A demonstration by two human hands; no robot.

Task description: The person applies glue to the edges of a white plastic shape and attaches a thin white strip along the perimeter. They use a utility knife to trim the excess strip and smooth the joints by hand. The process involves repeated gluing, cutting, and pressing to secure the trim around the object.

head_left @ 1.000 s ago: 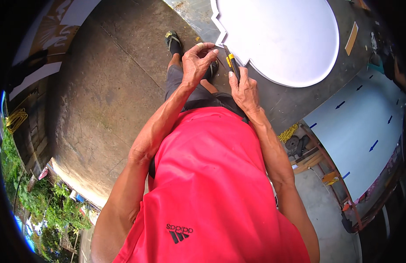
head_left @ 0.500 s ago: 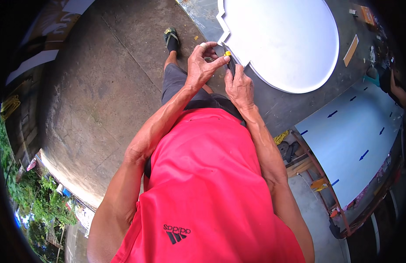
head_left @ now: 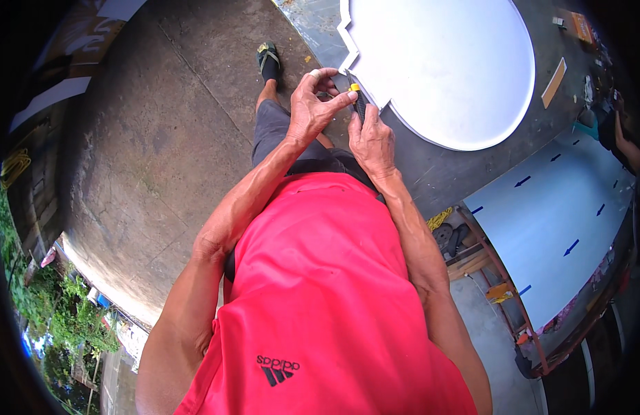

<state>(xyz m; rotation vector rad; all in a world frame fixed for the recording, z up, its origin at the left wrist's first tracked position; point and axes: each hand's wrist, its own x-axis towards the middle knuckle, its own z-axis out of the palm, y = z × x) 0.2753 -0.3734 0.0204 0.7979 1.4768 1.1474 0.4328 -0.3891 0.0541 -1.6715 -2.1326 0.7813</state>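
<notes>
My right hand (head_left: 372,144) is closed around the black ribbed handle of a utility knife (head_left: 361,111) with a yellow part near its front. The knife points away from me, its tip at the stepped edge of a large white rounded panel (head_left: 444,69). My left hand (head_left: 312,104) is bent with thumb and index finger apart. Its thumb touches the knife beside the yellow part, and its index fingertip lies by the panel's corner; a white band circles one finger. Contact between blade and panel is too small to make out.
The panel lies on a dark grey table (head_left: 430,169). A brown strip (head_left: 554,83) rests to its right. Beyond it, a light blue sheet with dark arrows (head_left: 555,221) covers a frame. Another person's arm (head_left: 629,142) shows at the far right. Concrete floor (head_left: 154,138) spreads left.
Both hands and the knife have shifted very slightly left, along with a small shift of the whole view. My hold on the knife stays the same.
</notes>
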